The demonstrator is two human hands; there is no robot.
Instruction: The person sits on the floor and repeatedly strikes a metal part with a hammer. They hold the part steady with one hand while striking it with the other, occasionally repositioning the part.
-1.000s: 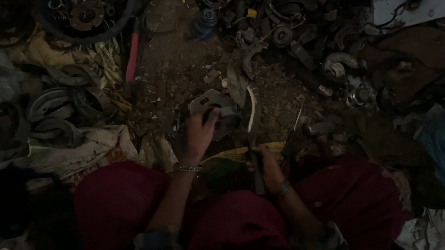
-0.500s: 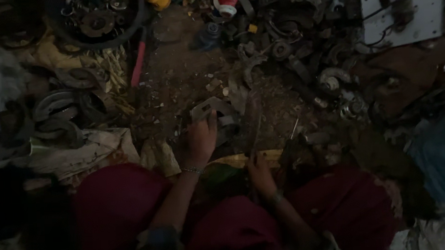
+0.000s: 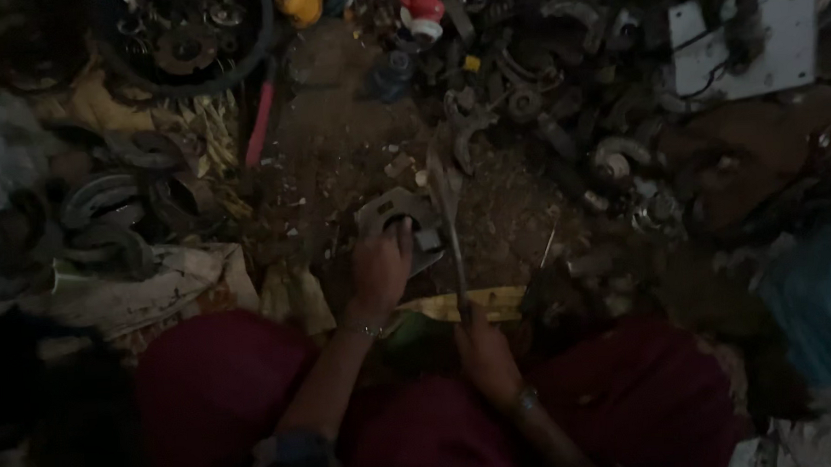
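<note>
Left hand (image 3: pixel 380 272) clamps the flat grey metal bracket (image 3: pixel 398 216); right hand (image 3: pixel 484 351) grips a long thin metal tool (image 3: pixel 452 232).
In this dim view, the tool tip seemingly could slip off the bracket toward the left fingers (image 3: pixel 405 236).

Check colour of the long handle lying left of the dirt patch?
Red-pink handle, clearest in the head view.
</note>
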